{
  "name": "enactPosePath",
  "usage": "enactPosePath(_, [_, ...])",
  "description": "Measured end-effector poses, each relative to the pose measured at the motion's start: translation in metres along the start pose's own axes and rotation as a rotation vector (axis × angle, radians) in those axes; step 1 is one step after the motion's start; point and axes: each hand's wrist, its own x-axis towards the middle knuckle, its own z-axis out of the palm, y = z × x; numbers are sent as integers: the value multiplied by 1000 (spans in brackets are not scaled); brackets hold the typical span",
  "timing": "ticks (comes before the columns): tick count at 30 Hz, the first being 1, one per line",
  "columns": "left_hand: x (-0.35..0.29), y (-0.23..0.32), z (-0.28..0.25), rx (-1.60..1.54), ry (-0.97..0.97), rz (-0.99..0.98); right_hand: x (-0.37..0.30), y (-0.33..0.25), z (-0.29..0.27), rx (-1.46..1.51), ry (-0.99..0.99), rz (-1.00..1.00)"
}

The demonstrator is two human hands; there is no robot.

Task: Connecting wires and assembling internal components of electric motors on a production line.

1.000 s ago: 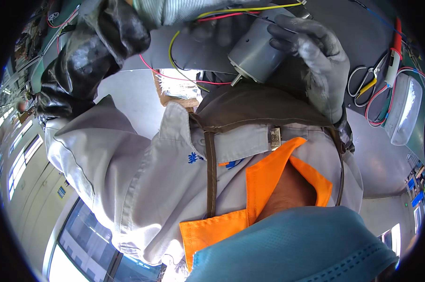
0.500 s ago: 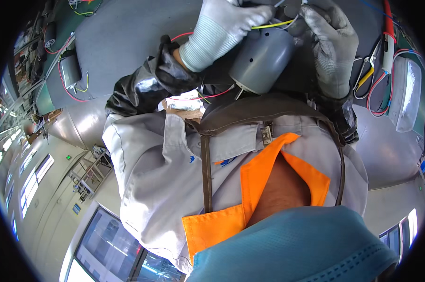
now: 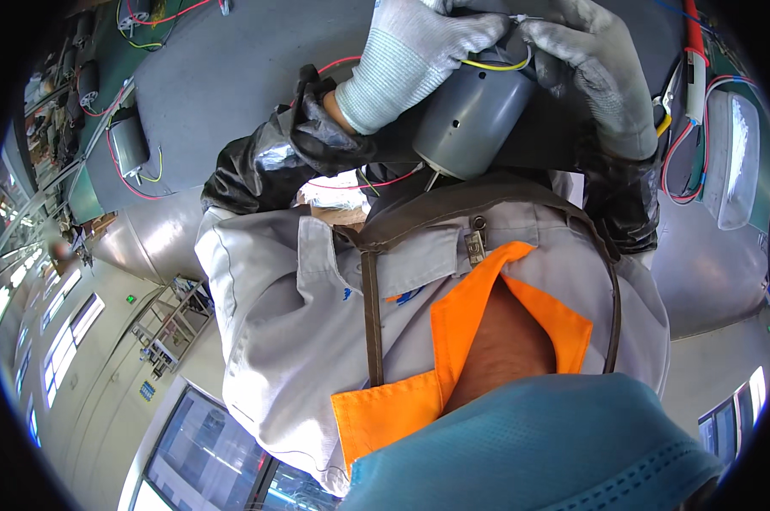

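Note:
A grey cylindrical motor [image 3: 474, 119] lies on the dark tabletop in front of my body, its shaft end toward me. A yellow wire [image 3: 497, 66] loops over its far end, and a red wire [image 3: 376, 181] runs from its near end. My left hand [image 3: 423, 55], in a white knit glove, is pinched closed on wire above the motor. My right hand [image 3: 602, 72], gloved too, has thumb and finger closed at the wire ends opposite. Between the fingertips shows a small white piece [image 3: 525, 18]; its kind is too small to tell.
At the left, another motor [image 3: 129, 146] with red and yellow wires stands near the table edge, with several more beyond. On the right are a red-and-white handled tool [image 3: 697, 81], yellow-handled cutters [image 3: 664, 119], looped red and blue leads [image 3: 676, 170] and a clear plastic box [image 3: 732, 162].
My fingertips have come closer together at the wire ends, and the yellow wire now bends in a curve. The right hand has shifted slightly; the motor stays nearly in place.

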Motion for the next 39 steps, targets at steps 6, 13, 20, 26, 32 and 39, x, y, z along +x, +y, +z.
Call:
enactPosePath(6, [4, -11, 12, 174, 19, 144, -6, 3, -12, 14, -46, -43])
enactPosePath(13, [-10, 4, 22, 1078, 83, 681, -7, 24, -5, -917, 326, -862])
enactPosePath(20, [-23, -9, 32, 854, 260, 380, 8, 55, -30, -531, 449, -579])
enactPosePath(26, [-10, -20, 26, 1099, 127, 887, 38, 43, -56, -792, 640, -678])
enactPosePath(32, [-7, -12, 33, 1321, 120, 831, 58, 65, -64, -249, 576, -355])
enactPosePath(39, [22, -11, 8, 1383, -177, 1122, 0, 22, -37, 156, -90, -232])
